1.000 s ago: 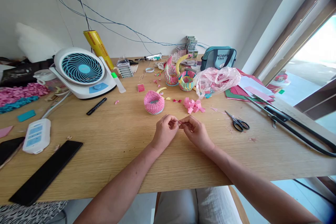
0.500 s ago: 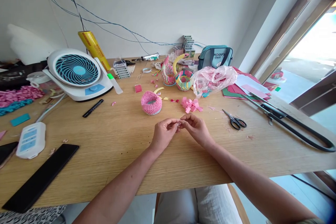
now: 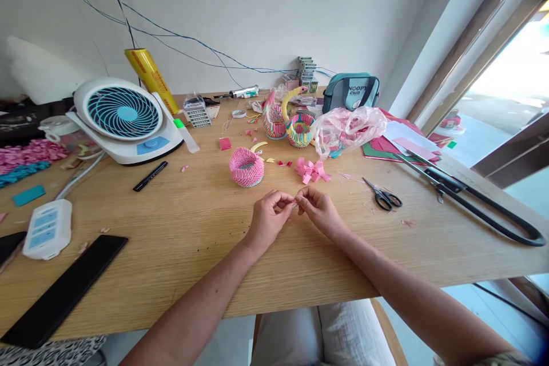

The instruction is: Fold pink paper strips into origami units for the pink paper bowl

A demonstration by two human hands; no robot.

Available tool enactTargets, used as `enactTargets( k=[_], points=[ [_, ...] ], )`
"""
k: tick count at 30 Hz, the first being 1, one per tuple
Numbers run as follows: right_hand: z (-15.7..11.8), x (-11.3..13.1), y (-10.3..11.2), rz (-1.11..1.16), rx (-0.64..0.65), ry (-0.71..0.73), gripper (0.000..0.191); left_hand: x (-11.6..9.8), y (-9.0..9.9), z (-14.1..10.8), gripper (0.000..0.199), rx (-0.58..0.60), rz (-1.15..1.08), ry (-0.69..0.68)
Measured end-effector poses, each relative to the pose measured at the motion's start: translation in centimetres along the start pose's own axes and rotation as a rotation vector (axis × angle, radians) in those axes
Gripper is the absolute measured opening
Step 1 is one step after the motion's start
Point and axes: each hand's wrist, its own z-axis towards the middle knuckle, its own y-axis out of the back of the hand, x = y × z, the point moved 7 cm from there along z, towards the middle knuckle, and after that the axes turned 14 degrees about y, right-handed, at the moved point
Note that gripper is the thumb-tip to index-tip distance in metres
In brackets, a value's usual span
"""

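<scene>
Fingertip to fingertip above the wooden table (image 3: pixel 180 274), my left hand (image 3: pixel 271 214) and my right hand (image 3: pixel 318 210) pinch a small pale pink piece of paper (image 3: pixel 295 205) between them. Fingers cover most of it, so its folds are unclear. Just beyond my left hand sits a round pink basket of folded paper (image 3: pixel 247 167). A pile of pink paper strips (image 3: pixel 312 170) lies beyond my right hand. Black-handled scissors (image 3: pixel 383 194) rest on the table to the right.
Two multicoloured folded-paper pieces (image 3: pixel 300 130) stand farther back, beside a plastic bag (image 3: pixel 349 128). A large paper trimmer arm (image 3: pixel 472 197) lies at the right. On the left are a white fan (image 3: pixel 124 120), a black marker (image 3: pixel 150 176) and a black flat case (image 3: pixel 66 291).
My fingers have shifted slightly around the small paper piece, with the fingertips a little farther apart. The view has moved slightly; the other things stay in place.
</scene>
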Motion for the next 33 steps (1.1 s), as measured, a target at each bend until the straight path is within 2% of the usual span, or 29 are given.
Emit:
enactTargets(
  k=[4, 7, 11, 15, 18, 24, 33],
  points=[
    [-0.1, 0.2, -0.4, 0.077, 0.017, -0.010, 0.037, -1.0, 0.8, -0.3, 0.011, -0.135, 0.146, -0.100],
    [0.0, 0.3, -0.4, 0.125, 0.012, -0.007, 0.036, -1.0, 0.8, -0.4, 0.011, -0.148, 0.123, -0.065],
    [0.1, 0.5, -0.3, 0.126, 0.015, 0.029, 0.034, 0.2, 0.3, -0.1, 0.011, -0.056, -0.100, 0.112],
    [0.0, 0.9, -0.4, -0.001, 0.058, 0.132, 0.030, 1.3, -0.6, 0.1, 0.016, 0.053, -0.269, 0.243],
    [-0.2, 1.2, -0.4, -0.084, 0.061, 0.193, 0.024, 1.3, -0.5, 0.1, 0.019, 0.062, -0.368, 0.256],
    [-0.6, 3.0, 0.0, -0.280, -0.029, 0.316, 0.015, 0.9, -0.5, 0.2, 0.026, 0.081, -0.514, 0.279],
    [-0.8, 5.0, 0.3, -0.301, -0.069, 0.472, 0.009, 1.1, -0.8, 0.4, 0.025, 0.136, -0.532, 0.248]
  ],
)
